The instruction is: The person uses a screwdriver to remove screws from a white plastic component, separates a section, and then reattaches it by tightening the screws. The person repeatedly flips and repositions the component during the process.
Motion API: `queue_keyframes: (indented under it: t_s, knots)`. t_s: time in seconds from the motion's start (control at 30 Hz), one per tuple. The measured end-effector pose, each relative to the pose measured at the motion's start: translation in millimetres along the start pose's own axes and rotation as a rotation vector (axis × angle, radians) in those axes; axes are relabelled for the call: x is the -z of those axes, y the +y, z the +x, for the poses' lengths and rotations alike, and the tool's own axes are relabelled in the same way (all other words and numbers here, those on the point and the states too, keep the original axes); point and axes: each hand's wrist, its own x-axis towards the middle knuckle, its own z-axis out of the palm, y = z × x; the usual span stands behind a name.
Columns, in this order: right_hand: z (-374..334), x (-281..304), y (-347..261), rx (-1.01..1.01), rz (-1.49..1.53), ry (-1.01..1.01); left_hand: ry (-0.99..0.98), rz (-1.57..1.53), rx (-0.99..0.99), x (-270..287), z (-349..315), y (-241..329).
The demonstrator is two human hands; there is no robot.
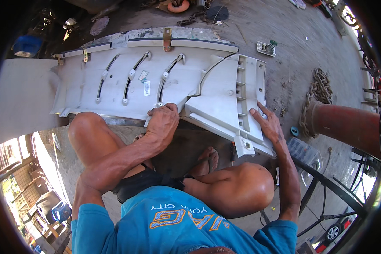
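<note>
A long white plastic panel (127, 80) lies across in front of my knees, with several curved dark slots and small stickers on it. A wider white end piece (218, 101) with a row of square pockets meets it at the right, along a curved dark seam. My left hand (164, 120) is closed on the near edge of the panel, just left of that seam, its knuckles up. My right hand (267, 122) grips the right side of the end piece, thumb and forefinger on top; its other fingers are partly hidden.
Metal clamps (167, 40) sit along the panel's far edge. To the right are a heap of rusty chain (319, 86), a thick red pipe (347, 127), a clear plastic organizer box (302, 154) and a black metal frame (326, 182). A pale flat sheet (23, 93) stands at the left.
</note>
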Motion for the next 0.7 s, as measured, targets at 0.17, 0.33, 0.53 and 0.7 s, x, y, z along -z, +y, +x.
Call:
queue_keyframes:
  t_s: [0.17,0.33,0.53,0.7]
  knots:
    - [0.9,-1.3,3.1,0.04,-0.039,0.03,-0.019,-0.023,-0.039,8.3,-2.7,-5.4]
    - [1.6,1.6,3.0,0.016,-0.018,0.004,-0.029,-0.052,-0.048,9.0,-2.3,-7.4]
    - [3.1,2.1,2.5,-0.021,-0.07,-0.016,-0.021,-0.034,-0.031,9.3,-1.1,-4.6]
    - [1.1,10.1,-9.1,-0.056,-0.054,-0.068,-0.027,-0.124,-0.006,13.3,-7.4,-12.2]
